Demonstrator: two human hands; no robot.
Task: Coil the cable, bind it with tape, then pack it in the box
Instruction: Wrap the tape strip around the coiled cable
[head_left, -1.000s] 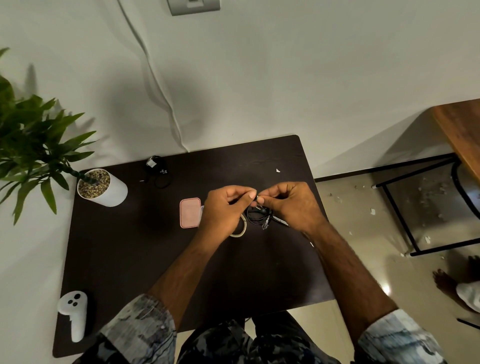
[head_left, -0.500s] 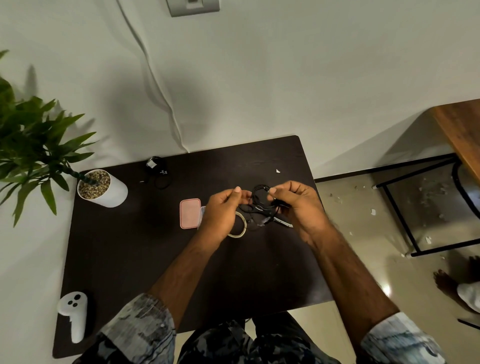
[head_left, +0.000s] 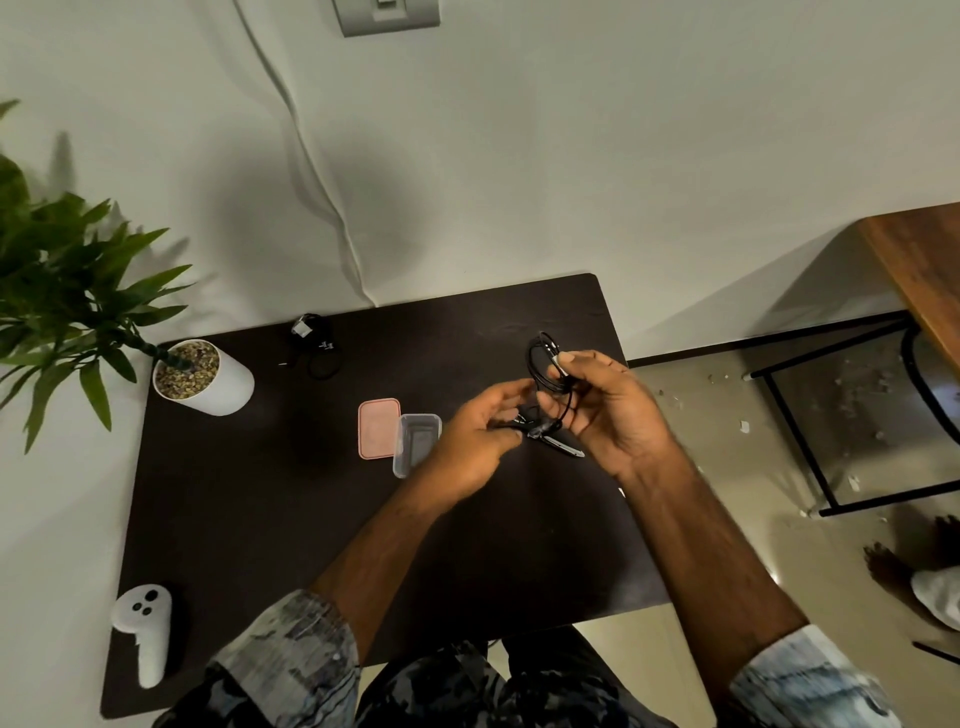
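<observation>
Above a dark tabletop (head_left: 260, 519), the right hand (head_left: 613, 410) pinches a coiled black cable (head_left: 543, 364); the left hand (head_left: 478, 441), half-curled, grips its loose tail. An open box (head_left: 415, 441) waits beside. Light, limp and springy, the coil likely wants holding where loops cross.

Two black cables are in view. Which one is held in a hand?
The coiled black cable in the right hand. The other black cable lies untouched on the table, near the potted plant.
</observation>
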